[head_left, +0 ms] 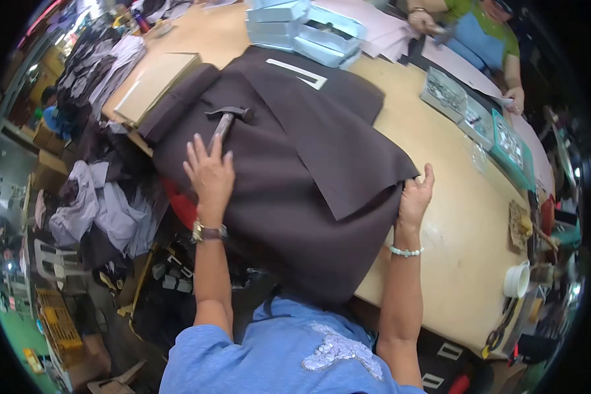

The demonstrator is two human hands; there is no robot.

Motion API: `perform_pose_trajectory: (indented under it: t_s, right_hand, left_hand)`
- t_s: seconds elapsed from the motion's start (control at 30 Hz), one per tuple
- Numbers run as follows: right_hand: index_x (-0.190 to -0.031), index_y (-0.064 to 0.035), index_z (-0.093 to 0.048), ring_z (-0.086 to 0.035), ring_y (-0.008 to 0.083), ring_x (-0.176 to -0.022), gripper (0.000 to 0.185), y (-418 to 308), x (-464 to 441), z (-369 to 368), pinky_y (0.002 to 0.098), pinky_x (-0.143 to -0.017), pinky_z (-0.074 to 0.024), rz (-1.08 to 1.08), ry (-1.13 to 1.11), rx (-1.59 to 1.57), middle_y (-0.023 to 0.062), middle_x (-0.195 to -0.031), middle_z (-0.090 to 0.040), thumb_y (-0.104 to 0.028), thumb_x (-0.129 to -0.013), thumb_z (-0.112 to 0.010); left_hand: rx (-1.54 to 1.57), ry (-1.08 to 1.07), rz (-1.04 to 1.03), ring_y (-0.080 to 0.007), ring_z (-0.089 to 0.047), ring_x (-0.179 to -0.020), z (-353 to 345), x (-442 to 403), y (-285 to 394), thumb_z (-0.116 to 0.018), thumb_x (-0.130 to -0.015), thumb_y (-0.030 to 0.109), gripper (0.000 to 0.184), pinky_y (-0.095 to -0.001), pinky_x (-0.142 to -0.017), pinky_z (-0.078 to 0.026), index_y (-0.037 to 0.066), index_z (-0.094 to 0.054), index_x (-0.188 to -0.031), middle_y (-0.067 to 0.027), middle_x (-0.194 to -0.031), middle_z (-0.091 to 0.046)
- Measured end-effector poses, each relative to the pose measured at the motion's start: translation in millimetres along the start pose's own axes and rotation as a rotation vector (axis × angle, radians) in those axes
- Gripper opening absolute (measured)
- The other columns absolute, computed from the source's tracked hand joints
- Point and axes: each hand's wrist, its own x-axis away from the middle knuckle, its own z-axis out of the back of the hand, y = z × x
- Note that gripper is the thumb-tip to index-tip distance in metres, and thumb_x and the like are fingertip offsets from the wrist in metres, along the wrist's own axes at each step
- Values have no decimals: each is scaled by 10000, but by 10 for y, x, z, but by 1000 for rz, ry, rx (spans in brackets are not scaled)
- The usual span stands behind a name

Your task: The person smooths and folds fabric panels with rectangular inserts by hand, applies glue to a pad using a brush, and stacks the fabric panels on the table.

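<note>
A large sheet of dark brown fabric (282, 197) drapes across the table and over its front edge, with one corner folded back on top. My left hand (210, 174) lies on it with fingers spread, at the lower end of the handle of a claw hammer (225, 123); whether the fingertips touch the handle I cannot tell. At the fabric's right side, my right hand (416, 197) is closed on the edge, thumb pointing up. A white U-shaped piece (299, 73) rests on the dark material towards the back.
Light-blue boxes (279, 29) are stacked at the back of the wooden table (453, 262). Trays of small metal parts (443, 94) stand to the right, near a co-worker's hand (515, 100). Scissors (496, 338) and a white cup (517, 280) sit at the right edge. Cloth piles (98, 203) lie left.
</note>
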Motion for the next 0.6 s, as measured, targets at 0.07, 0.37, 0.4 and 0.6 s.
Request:
perform_pose_trajectory:
  t_s: [0.07,0.37,0.4,0.6]
  right_hand:
    - [-1423,7,-138,-565,222,-1011,616,-58,52,209,290,-871,-464,12,63,-52,262,-1172,-518,122,-853,-341]
    - [-1377,31,-290,-552,202,-972,653,-473,687,1953,242,-856,-427,74,384,558,232,-1166,-518,149,-735,-316]
    - [-1375,27,-297,-545,199,-930,651,-478,772,2172,245,-836,-428,88,421,572,228,-1156,-521,148,-735,-317]
    - [-1346,14,-369,-549,209,-923,669,-654,1074,3243,265,-851,-422,53,505,981,184,-1120,-549,131,-687,-373]
  left_hand:
    - [138,-137,-15,-339,-545,-1072,-213,-135,-198,-563,-857,174,432,-414,-887,-452,104,-501,-1279,-183,-1207,-549]
    - [43,-93,-119,-346,-547,-1061,-238,-563,-173,-568,-855,126,362,-439,-883,-435,48,-555,-1209,-165,-1157,-584]
    - [-8,-18,-152,-361,-510,-1127,-125,-533,-4,-567,-866,141,376,-447,-929,-411,29,-539,-1224,-176,-1202,-561]
    - [627,-74,-833,-375,-394,-1256,659,215,1381,-634,-824,179,496,-471,-1046,-302,1,-490,-1265,-212,-1312,-468]
